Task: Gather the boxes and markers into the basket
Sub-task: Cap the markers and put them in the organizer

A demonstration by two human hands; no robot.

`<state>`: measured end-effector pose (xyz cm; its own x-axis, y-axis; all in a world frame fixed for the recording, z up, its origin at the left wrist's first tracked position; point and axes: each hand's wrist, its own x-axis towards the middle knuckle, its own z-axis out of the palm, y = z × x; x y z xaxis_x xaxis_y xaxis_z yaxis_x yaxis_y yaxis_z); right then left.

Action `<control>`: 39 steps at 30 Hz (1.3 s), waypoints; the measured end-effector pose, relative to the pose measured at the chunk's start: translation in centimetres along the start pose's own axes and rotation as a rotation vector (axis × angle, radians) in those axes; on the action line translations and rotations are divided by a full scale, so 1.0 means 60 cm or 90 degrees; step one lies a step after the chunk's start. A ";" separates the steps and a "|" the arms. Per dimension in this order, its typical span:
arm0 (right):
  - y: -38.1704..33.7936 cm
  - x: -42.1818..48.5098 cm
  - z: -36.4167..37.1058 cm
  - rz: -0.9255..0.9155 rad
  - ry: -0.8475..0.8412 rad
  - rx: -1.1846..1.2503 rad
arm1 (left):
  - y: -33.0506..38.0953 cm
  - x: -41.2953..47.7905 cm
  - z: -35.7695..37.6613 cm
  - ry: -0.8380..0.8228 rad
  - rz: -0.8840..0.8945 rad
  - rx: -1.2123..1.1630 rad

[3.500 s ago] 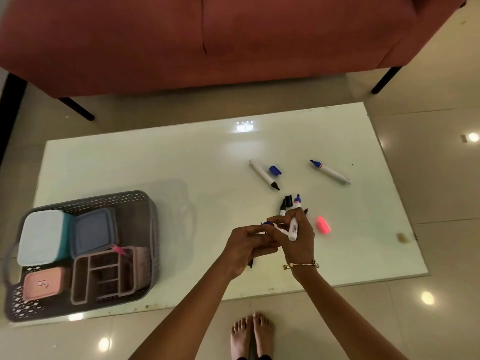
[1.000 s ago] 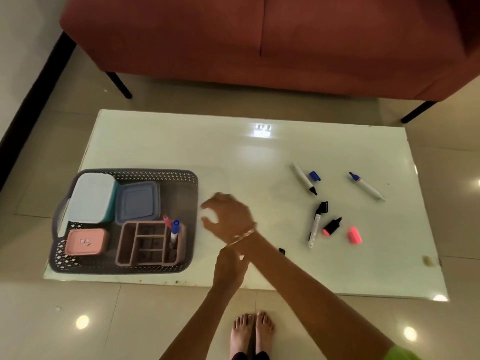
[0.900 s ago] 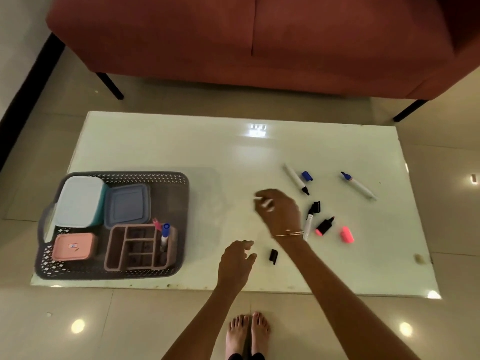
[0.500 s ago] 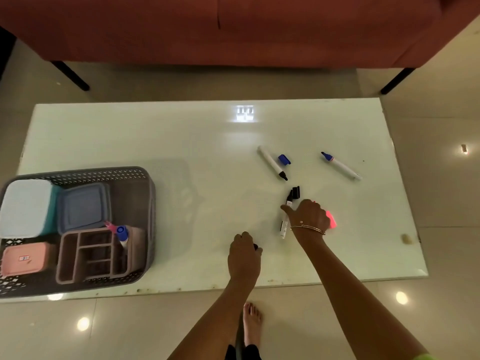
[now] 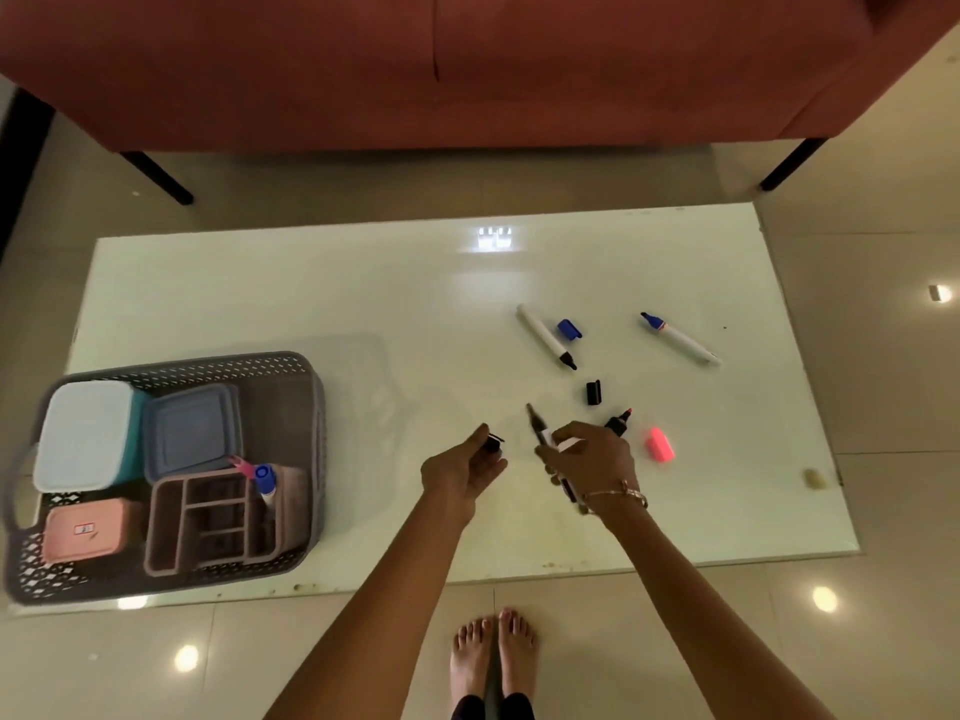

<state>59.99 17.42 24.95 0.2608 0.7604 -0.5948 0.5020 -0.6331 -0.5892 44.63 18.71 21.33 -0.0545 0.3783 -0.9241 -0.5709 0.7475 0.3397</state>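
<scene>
- Grey perforated plastic basket (image 5: 291,376): sits at the left near corner of the pale glossy counter (image 5: 311,293).
- Boxes inside the basket: light blue lidded box (image 5: 85,433) at far left; slate-blue lidded box (image 5: 189,431) just beside it; small pink box (image 5: 85,530) at near left; brown compartment organiser (image 5: 208,517) at near right.
- Blue-capped marker (image 5: 266,483): stands in the organiser's far right corner, a pink item (image 5: 241,466) beside it.
- Left hand (image 5: 460,472): above the counter, fingers pinched on a small black cap (image 5: 492,442).
- Right hand (image 5: 589,459): closed around an uncapped white marker with a dark tip (image 5: 537,426), tip pointing away and to the left; a thin bracelet (image 5: 615,493) on the wrist.
- Loose on the counter, right half: white marker with black tip (image 5: 545,337); blue cap (image 5: 569,328) just beside it; white marker with blue tip (image 5: 680,339) farther right; black cap (image 5: 594,392) standing apart.
- Black-bodied highlighter with pink tip (image 5: 618,422): lies just past the right hand.
- Pink cap (image 5: 660,445): near the highlighter, to its right.
- Red-brown sofa (image 5: 467,65): beyond the counter, on dark legs.
- Bare feet (image 5: 493,646): on the tiled floor at the near edge.
</scene>
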 end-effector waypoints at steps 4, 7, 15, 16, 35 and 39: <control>-0.016 -0.049 0.006 -0.062 -0.008 -0.021 | 0.022 -0.013 -0.005 -0.036 0.007 -0.030; -0.029 -0.061 0.014 -0.093 0.016 -0.092 | 0.025 -0.022 -0.004 -0.056 0.013 -0.027; -0.045 -0.072 0.031 -0.110 0.074 -0.173 | 0.035 -0.029 -0.019 -0.081 0.028 -0.082; -0.045 -0.074 0.029 -0.114 0.081 -0.174 | 0.036 -0.030 -0.022 -0.078 0.028 -0.089; -0.077 -0.057 0.083 -0.128 -0.048 -0.019 | 0.058 -0.043 -0.060 -0.100 0.194 0.070; -0.099 -0.064 0.098 -0.125 -0.070 0.130 | 0.063 -0.056 -0.079 -0.125 0.192 0.038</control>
<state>51.17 17.44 27.53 0.0779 0.8581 -0.5075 0.3550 -0.4996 -0.7902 38.78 17.71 24.92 -0.0523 0.6799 -0.7314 -0.5045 0.6141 0.6069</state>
